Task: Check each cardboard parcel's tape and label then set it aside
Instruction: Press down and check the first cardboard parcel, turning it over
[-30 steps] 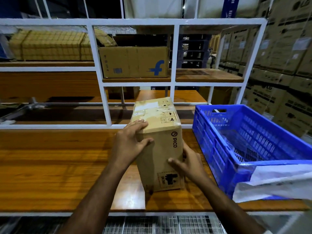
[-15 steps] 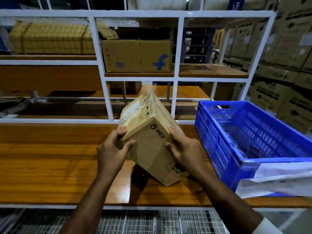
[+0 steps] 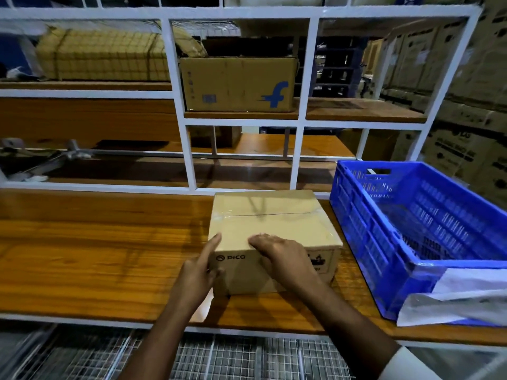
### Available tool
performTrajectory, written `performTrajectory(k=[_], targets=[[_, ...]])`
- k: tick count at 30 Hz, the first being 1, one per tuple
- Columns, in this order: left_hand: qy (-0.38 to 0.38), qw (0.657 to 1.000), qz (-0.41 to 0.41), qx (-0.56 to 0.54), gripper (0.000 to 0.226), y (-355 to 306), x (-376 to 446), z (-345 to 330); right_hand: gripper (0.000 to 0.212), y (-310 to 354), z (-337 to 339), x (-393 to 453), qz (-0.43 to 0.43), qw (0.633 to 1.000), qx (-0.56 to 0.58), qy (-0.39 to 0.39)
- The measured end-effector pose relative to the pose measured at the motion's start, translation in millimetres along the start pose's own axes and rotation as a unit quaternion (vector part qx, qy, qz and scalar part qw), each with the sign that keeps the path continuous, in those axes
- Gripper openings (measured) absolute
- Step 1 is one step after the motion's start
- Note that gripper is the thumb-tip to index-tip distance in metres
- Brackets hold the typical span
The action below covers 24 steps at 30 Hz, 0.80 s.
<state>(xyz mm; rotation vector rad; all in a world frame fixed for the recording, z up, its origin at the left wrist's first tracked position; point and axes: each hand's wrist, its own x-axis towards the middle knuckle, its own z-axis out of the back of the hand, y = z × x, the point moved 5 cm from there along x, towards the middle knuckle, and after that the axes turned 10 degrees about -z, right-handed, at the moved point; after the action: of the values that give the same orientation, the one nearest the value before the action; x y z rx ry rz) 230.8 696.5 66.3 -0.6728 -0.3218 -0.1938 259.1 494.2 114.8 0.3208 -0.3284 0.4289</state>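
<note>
Your cardboard parcel [image 3: 274, 229] lies flat on the wooden bench [image 3: 96, 256], taped seam up, PICO print facing you, just left of the blue crate [image 3: 356, 223]. Your left hand [image 3: 196, 272] touches the near-left corner, index finger straight along the edge. Your right hand [image 3: 282, 259] rests over the front top edge, fingers loosely bent, not pinching anything.

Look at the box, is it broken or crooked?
No. The box lies flat on the table, its top seam taped shut and its corners square. Both hands, left and right, rest on its near edge. Nothing looks damaged.
</note>
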Motion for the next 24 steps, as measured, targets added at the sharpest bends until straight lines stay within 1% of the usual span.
performTrajectory(k=[3, 6, 8, 10, 14, 17, 19, 21, 23, 24], targets=[[0.001, 1.000, 0.009, -0.008, 0.095, 7, 0, -1, 0.066, -43, 5, -7, -0.067, 0.998, -0.002, 0.008], [0.003, 1.000, 0.008, -0.008, 0.085, 1, 10, 4, 0.085, -99, 10, -20, -0.187, 0.982, -0.001, -0.007], [-0.005, 1.000, 0.005, -0.001, 0.076, -6, 18, 9, 0.091, -123, 13, -30, -0.257, 0.963, 0.069, -0.038], [-0.025, 0.999, 0.006, -0.019, 0.069, -11, 22, 10, 0.092, -132, 10, -39, -0.285, 0.945, 0.147, -0.067], [-0.060, 0.997, 0.032, -0.043, 0.065, -9, 23, 9, 0.085, -129, 13, -47, -0.282, 0.912, 0.272, -0.121], [-0.063, 0.995, 0.035, -0.061, 0.060, -10, 24, 8, 0.087, -121, 40, -38, -0.257, 0.906, 0.290, -0.169], [-0.048, 0.997, 0.036, -0.053, 0.056, -12, 27, 3, 0.098, -112, 69, -26, -0.229, 0.914, 0.274, -0.194], [-0.023, 0.999, 0.022, -0.019, 0.049, -18, 30, -5, 0.109, -98, 96, -13, -0.193, 0.929, 0.240, -0.206], [0.002, 1.000, -0.007, -0.012, 0.047, -33, 35, -14, 0.110, -79, 117, -1, -0.145, 0.949, 0.192, -0.204], [0.012, 0.999, -0.027, -0.037, 0.050, -45, 37, -16, 0.108, -69, 123, 4, -0.126, 0.959, 0.161, -0.197]])
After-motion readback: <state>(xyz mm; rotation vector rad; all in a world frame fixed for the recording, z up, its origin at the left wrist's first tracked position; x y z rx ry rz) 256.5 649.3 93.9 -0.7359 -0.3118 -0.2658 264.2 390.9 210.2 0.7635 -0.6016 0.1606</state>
